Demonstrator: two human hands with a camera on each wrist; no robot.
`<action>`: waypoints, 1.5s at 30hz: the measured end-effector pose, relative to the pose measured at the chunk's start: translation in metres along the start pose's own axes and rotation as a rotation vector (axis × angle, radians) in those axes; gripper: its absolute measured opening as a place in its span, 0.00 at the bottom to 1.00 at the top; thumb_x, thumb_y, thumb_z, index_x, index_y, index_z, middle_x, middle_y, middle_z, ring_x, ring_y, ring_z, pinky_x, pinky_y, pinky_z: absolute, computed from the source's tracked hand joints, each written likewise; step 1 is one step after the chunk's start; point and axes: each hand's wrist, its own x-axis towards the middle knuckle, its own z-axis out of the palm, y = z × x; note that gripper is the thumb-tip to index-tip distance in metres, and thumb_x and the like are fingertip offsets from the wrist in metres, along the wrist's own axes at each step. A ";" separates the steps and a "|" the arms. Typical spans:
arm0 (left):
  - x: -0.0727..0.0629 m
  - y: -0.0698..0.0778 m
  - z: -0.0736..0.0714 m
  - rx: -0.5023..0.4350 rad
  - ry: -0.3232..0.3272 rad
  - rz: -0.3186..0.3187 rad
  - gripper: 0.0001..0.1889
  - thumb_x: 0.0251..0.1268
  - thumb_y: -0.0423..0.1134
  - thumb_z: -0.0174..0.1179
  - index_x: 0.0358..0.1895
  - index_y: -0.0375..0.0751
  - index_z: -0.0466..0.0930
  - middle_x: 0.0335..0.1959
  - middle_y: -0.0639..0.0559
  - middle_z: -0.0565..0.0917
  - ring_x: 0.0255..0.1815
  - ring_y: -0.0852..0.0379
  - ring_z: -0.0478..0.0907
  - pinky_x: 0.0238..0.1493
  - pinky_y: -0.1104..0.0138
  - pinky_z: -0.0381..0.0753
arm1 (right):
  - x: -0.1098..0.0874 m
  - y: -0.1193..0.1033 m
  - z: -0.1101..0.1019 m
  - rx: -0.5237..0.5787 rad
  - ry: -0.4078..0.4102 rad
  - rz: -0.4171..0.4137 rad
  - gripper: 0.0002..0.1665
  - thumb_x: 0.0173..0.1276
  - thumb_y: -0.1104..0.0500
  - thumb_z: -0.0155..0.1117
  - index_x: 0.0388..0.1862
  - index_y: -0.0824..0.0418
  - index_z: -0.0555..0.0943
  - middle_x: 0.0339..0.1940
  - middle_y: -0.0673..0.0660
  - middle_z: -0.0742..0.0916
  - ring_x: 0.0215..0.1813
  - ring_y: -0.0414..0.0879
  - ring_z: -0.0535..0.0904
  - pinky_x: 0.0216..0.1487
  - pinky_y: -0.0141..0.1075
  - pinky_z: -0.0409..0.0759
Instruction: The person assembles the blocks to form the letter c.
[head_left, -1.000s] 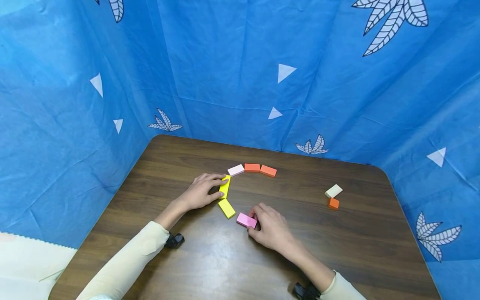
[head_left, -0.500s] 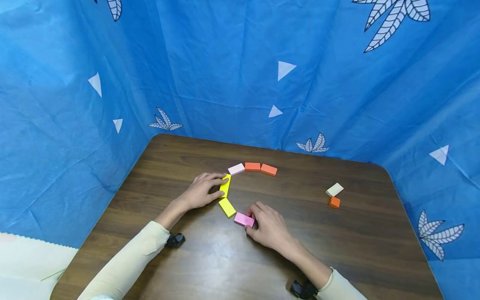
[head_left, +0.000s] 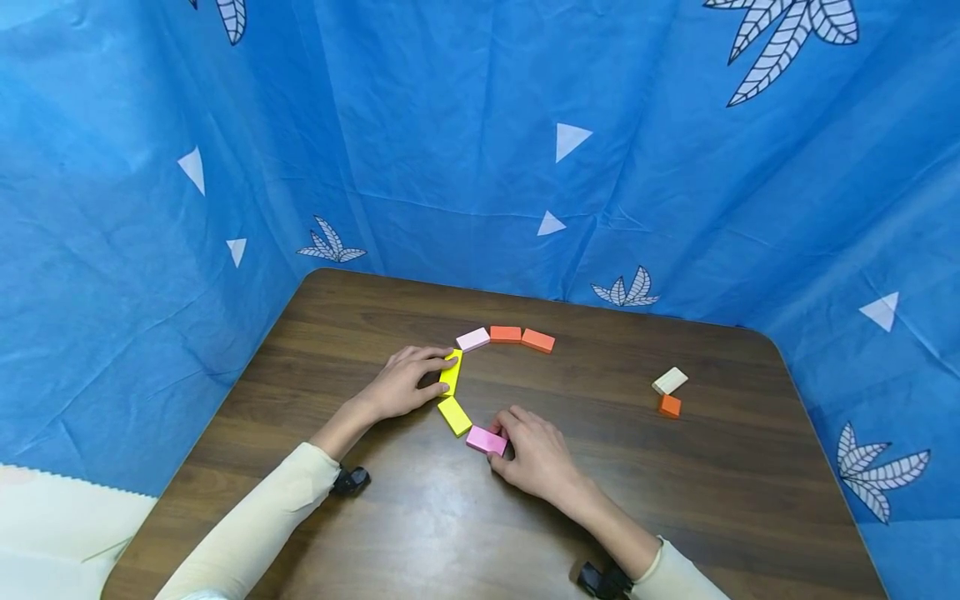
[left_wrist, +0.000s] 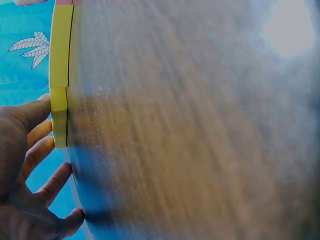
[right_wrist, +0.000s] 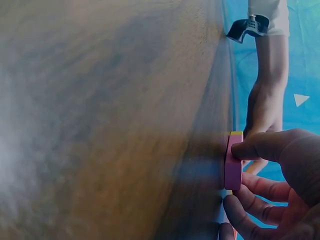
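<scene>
On the brown table, small rectangular blocks form a curved row. My left hand (head_left: 405, 385) holds the upper yellow block (head_left: 451, 377) at the row's left side, thumb at its lower end and a fingertip near its top. Below it, a second yellow block (head_left: 453, 416) lies angled, its end meeting the first. My right hand (head_left: 542, 455) pinches a pink block (head_left: 485, 440) between thumb and fingers. The pink block's left end sits right at the lower yellow block's corner. In the right wrist view, the thumb presses one long side of this pink block (right_wrist: 233, 167).
A pale pink block (head_left: 473, 338) and two orange-red blocks (head_left: 506, 334) continue the curve at the back. Farther right lie a cream block (head_left: 670, 381) and a shorter orange block (head_left: 670, 406), close together. A blue patterned cloth (head_left: 465, 150) hangs around the table's back and sides.
My right hand has slid the pink block left, closing the gap to the lower yellow block. The left hand has stayed on the upper yellow block.
</scene>
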 end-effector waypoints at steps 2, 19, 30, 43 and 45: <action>0.001 0.000 0.000 -0.002 -0.003 -0.002 0.28 0.78 0.52 0.66 0.77 0.53 0.78 0.82 0.55 0.74 0.79 0.43 0.70 0.79 0.35 0.63 | 0.000 0.000 -0.001 0.000 -0.003 0.004 0.17 0.60 0.50 0.83 0.44 0.50 0.86 0.34 0.45 0.81 0.33 0.38 0.71 0.33 0.31 0.68; -0.002 0.003 -0.001 -0.008 -0.022 -0.013 0.29 0.79 0.52 0.66 0.79 0.53 0.75 0.82 0.54 0.73 0.81 0.43 0.69 0.81 0.34 0.61 | -0.006 0.005 -0.004 0.056 0.027 0.007 0.20 0.66 0.44 0.81 0.52 0.50 0.87 0.38 0.44 0.84 0.35 0.36 0.73 0.37 0.30 0.72; 0.000 0.005 -0.002 -0.010 -0.024 -0.021 0.29 0.78 0.50 0.66 0.78 0.52 0.76 0.82 0.53 0.73 0.81 0.42 0.69 0.81 0.35 0.61 | -0.018 0.032 -0.018 0.088 0.104 0.104 0.06 0.76 0.55 0.72 0.48 0.49 0.88 0.36 0.41 0.83 0.36 0.34 0.77 0.40 0.33 0.77; -0.001 0.004 -0.001 0.001 -0.016 -0.010 0.29 0.78 0.50 0.67 0.78 0.52 0.77 0.82 0.54 0.74 0.80 0.41 0.69 0.80 0.34 0.61 | -0.048 0.085 -0.048 0.077 0.207 0.193 0.06 0.79 0.56 0.68 0.51 0.54 0.87 0.36 0.45 0.85 0.33 0.36 0.75 0.34 0.32 0.71; 0.000 0.005 0.000 0.000 -0.015 -0.008 0.29 0.78 0.50 0.67 0.78 0.52 0.77 0.82 0.54 0.74 0.81 0.42 0.69 0.80 0.33 0.61 | -0.050 0.095 -0.054 0.073 0.220 0.211 0.07 0.79 0.56 0.68 0.51 0.55 0.87 0.36 0.47 0.85 0.33 0.38 0.75 0.34 0.32 0.72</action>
